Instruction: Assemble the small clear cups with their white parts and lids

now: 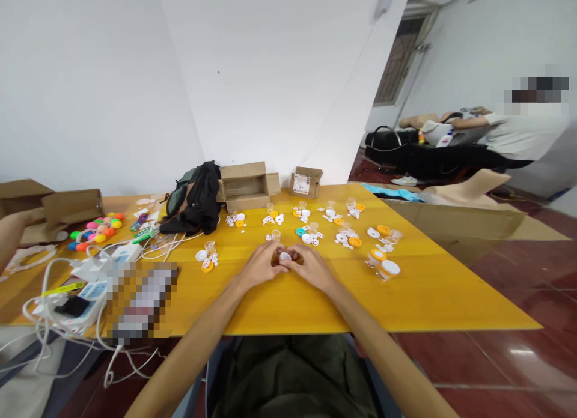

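Observation:
Just over the middle of the yellow table (270, 310), my left hand (262, 264) and my right hand (312, 266) meet around a small white round piece (285, 257), perhaps a lid or cup. Fingers of both hands are closed on it, and they hide part of it. A clear plastic cup (276, 235) stands right behind my left fingers. Beyond my right hand lies a cluster with a teal ring (300, 232), a white round lid (307, 239) and small white discs with holes. To the right are two clear jars with orange-and-white tops, the nearer jar (388, 269) being larger.
Clusters of cups, orange rings (207, 266) and white discs are spread across the table. Left are a power strip (90, 295) with tangled cables, a phone (144, 301) and colourful balls (97, 229). Cardboard boxes (246, 187) and a black bag (198, 205) stand behind. Another person's arm (13, 235) reaches in at left.

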Motion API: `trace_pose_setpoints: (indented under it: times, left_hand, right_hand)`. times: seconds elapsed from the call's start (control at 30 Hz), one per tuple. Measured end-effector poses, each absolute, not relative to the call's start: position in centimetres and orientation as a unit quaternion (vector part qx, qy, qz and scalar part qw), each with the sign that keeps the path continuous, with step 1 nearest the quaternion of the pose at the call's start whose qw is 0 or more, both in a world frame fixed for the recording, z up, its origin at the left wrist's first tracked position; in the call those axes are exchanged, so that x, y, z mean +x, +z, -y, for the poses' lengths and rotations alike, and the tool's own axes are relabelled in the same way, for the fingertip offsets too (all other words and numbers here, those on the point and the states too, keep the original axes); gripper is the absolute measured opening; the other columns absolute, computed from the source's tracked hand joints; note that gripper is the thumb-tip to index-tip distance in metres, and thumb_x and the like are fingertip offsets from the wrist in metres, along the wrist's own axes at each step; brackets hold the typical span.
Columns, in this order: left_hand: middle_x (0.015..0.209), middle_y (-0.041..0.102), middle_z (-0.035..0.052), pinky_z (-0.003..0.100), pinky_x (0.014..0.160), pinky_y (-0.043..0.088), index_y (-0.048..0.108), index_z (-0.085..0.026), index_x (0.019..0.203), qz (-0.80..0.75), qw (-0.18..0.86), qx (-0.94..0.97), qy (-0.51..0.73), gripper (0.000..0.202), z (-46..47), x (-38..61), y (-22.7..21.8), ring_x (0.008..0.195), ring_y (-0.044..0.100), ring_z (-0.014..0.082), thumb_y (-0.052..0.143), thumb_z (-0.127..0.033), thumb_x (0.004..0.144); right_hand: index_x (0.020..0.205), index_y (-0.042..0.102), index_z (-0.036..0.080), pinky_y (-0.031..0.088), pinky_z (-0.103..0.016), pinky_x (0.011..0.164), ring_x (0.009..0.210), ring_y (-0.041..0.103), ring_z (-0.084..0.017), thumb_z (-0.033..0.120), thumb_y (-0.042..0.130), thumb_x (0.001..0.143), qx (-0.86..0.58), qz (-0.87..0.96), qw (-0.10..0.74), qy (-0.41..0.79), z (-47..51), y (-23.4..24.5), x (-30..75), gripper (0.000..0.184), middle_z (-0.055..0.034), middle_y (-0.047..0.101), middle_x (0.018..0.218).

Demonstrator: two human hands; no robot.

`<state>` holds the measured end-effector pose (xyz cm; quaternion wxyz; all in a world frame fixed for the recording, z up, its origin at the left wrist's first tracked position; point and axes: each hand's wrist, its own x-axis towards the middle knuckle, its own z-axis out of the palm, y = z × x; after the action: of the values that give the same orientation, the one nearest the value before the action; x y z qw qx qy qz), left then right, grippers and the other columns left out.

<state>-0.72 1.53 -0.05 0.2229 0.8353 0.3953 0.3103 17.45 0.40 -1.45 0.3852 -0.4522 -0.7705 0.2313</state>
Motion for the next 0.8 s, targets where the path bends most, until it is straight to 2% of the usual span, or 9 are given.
trace_pose_setpoints:
  times: [0.1,0.23,0.3,0.4,0.5,0.67,0.8]
  left_hand:
    - [0.104,0.068,0.0041,0.036,0.091,0.049,0.062,-0.023,0.105,-0.367,0.242,0.844,0.307,0.045,-1.6,-1.5,0.6,0.096,0.063,0.0238,0.082,-0.022,0.065]
    - [0.1,0.068,0.004,0.035,0.09,0.05,0.063,-0.022,0.105,-0.359,0.246,0.834,0.339,0.028,-2.0,-2.1,1.3,0.095,0.063,0.0213,0.069,-0.021,0.077]
    - [0.098,0.068,0.0034,0.034,0.09,0.05,0.063,-0.022,0.101,-0.383,0.222,0.817,0.369,0.021,-2.4,-2.3,1.4,0.094,0.063,0.0203,0.06,-0.014,0.081]
    - [0.093,0.067,0.0019,0.033,0.089,0.049,0.062,-0.022,0.092,-0.435,0.164,0.791,0.397,0.026,-3.2,-2.7,1.1,0.094,0.062,0.0195,0.053,-0.003,0.077]
    - [0.093,0.066,0.0025,0.035,0.09,0.049,0.061,-0.023,0.09,-0.462,0.115,0.782,0.403,0.028,-4.0,-3.1,0.5,0.096,0.061,0.0207,0.053,0.0,0.075]
    - [0.103,0.064,0.0054,0.039,0.095,0.047,0.063,-0.023,0.102,-0.459,0.065,0.801,0.379,0.034,-4.7,-3.3,-0.9,0.102,0.059,0.0231,0.053,-0.001,0.078]
    - [0.109,0.063,0.0065,0.039,0.095,0.047,0.066,-0.024,0.106,-0.444,0.048,0.824,0.349,0.038,-5.1,-3.1,-1.6,0.105,0.057,0.0236,0.051,0.0,0.081]
  right_hand:
    - [0.085,0.068,0.023,0.047,-0.029,0.068,0.074,0.061,-0.019,0.038,0.064,0.086,-0.451,0.782,0.38,0.202,-0.4,-1.6,17.5,0.016,-0.0024,0.068,0.082]
    - [0.094,0.069,0.024,0.048,-0.031,0.072,0.079,0.062,-0.02,0.036,0.061,0.089,-0.439,0.801,0.363,0.185,-0.3,-1.6,17.5,0.015,-0.0033,0.068,0.087]
    - [0.096,0.069,0.024,0.048,-0.032,0.073,0.08,0.062,-0.021,0.035,0.061,0.089,-0.433,0.809,0.353,0.182,-0.2,-1.5,17.4,0.014,-0.0035,0.067,0.087]
    - [0.097,0.068,0.024,0.049,-0.033,0.075,0.081,0.062,-0.021,0.034,0.06,0.09,-0.426,0.817,0.348,0.173,-0.1,-1.3,17.3,0.015,-0.0043,0.067,0.088]
    - [0.097,0.068,0.024,0.049,-0.032,0.073,0.08,0.062,-0.021,0.036,0.061,0.09,-0.418,0.825,0.346,0.161,0.0,-1.2,17.3,0.015,-0.0045,0.066,0.087]
    - [0.102,0.068,0.024,0.051,-0.033,0.074,0.08,0.063,-0.021,0.037,0.061,0.09,-0.428,0.82,0.344,0.16,0.0,-1.2,17.2,0.019,-0.0042,0.066,0.087]
    - [0.104,0.068,0.024,0.051,-0.035,0.083,0.091,0.065,-0.022,0.032,0.052,0.095,-0.438,0.801,0.375,0.158,-0.3,-1.7,17.2,0.02,-0.0057,0.069,0.096]
